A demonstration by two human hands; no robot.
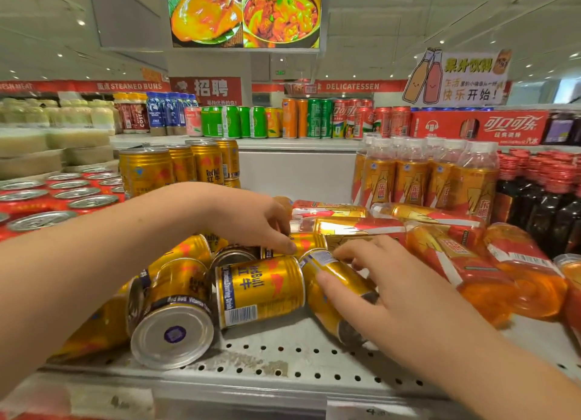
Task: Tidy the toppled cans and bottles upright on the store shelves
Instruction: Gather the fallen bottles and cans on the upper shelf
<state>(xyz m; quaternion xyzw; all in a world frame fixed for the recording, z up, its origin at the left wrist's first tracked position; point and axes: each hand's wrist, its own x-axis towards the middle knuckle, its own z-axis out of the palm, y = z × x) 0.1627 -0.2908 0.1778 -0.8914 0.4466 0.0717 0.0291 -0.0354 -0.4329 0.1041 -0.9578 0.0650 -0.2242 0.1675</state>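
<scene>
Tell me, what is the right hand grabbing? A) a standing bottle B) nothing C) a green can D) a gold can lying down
D: the right hand has its fingers and thumb round a gold can lying on its side on the shelf.

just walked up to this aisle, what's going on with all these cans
A person is tidying a pile of toppled gold cans on a perforated shelf. The right hand grips one lying can, and the left hand pinches a second can just behind it. Neither is upright yet. Orange bottles also lie toppled to the right.
</scene>
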